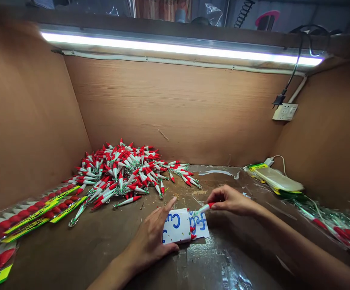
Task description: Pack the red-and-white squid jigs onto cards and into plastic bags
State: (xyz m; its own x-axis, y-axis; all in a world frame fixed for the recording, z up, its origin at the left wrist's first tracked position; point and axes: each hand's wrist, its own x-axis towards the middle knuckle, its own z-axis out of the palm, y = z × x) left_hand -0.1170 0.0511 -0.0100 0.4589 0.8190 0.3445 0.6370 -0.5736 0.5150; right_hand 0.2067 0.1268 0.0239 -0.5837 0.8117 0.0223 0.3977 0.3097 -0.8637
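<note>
My left hand (153,229) grips a folded white card (175,231) with blue handwriting, thumb along its near edge and index finger stretched past the far edge. Red tips of squid jigs (192,233) stick out of the fold on the right. Between the fingers of my right hand (227,200) is a red-and-white squid jig (205,208), pinched by its red end. Its hook end points left and lies over the exposed part of the card. Beyond my left hand rises a large pile of similar squid jigs (129,169).
Packed jigs in clear bags with yellow-green labels (42,213) lie at the left. Flat empty bags (279,177) and more bagged jigs (338,229) are at the right. Wooden walls enclose the table; a black plug (279,99) hangs by a socket (285,112).
</note>
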